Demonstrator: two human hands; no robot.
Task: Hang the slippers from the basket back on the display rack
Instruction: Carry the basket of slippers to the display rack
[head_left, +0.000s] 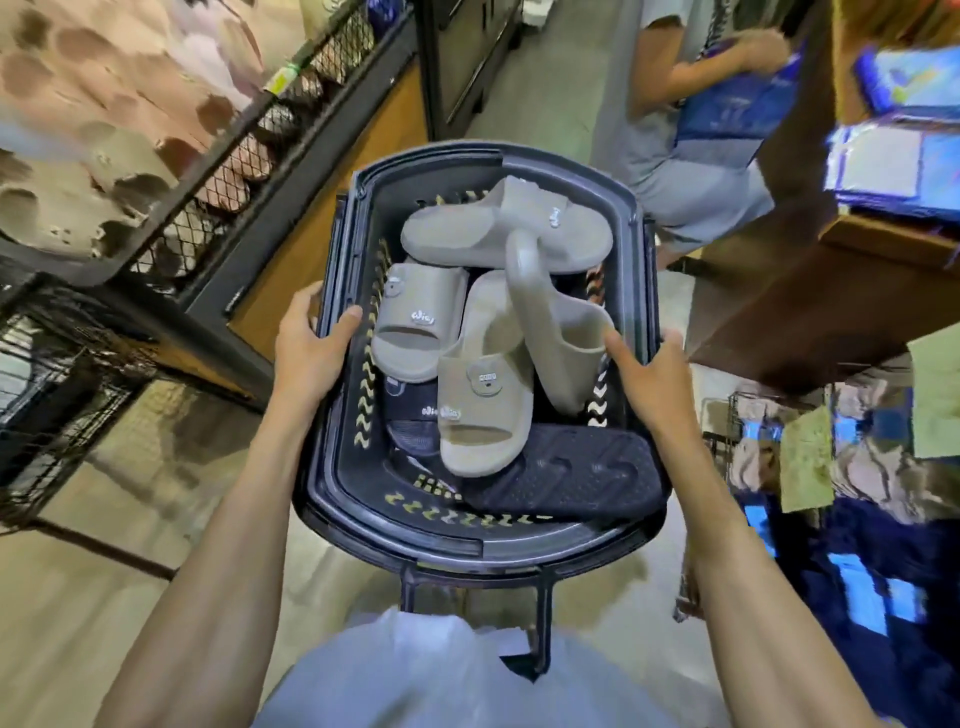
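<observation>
A dark plastic basket (332, 499) is held up in front of me. My left hand (306, 353) grips its left rim and my right hand (647, 379) grips its right rim, thumbs inside. Several grey-beige slippers lie piled in it: one across the far end (498, 228), one at the left (421, 317), one in the middle (488, 395) and one tipped on its side (561, 338). A dark navy slipper (566, 473) lies sole-up at the near right, and another dark one (410, 421) sits partly hidden under the pile. The display rack (218, 140) of pink and beige slippers stands at the left.
Another person (691, 119) stands just beyond the basket at the right, handling a blue package. A brown shelf unit (810, 270) with blue packs is on the right. Hanging goods fill the lower right. The floor aisle runs ahead between the racks.
</observation>
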